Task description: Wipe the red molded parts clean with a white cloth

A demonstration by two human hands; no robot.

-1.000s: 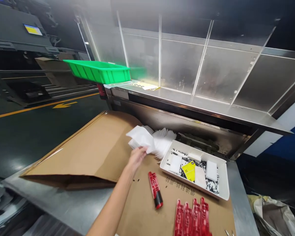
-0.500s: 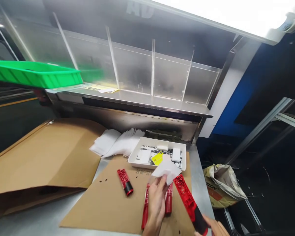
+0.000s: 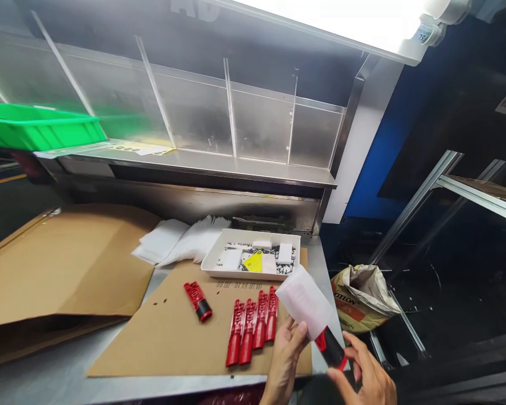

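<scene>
My left hand (image 3: pixel 287 351) pinches the lower edge of a white, slightly see-through foam pouch (image 3: pixel 304 301). Inside the pouch sits most of a red and black plastic housing half (image 3: pixel 331 347), its red showing faintly through. My right hand (image 3: pixel 365 365) grips the black, red-rimmed end that sticks out. Left of my hands, several narrow red plastic shells (image 3: pixel 247 332) lie side by side on a cardboard sheet (image 3: pixel 164 343). Another red and black housing half (image 3: pixel 198 301) rests apart on the same sheet.
A white tray (image 3: pixel 208 263) holds small dark parts, white blocks and a yellow card (image 3: pixel 253 261). Beside it lies a stack of white pouches (image 3: pixel 194 239). A large cardboard box (image 3: pixel 67 259) stands left, a green bin (image 3: pixel 46 132) on the shelf, and an open paper sack (image 3: pixel 362 298) right.
The housing half, bare before, is now mostly inside the white pouch. My hands have come closer together. The view has shifted, uncovering the row of red shells.
</scene>
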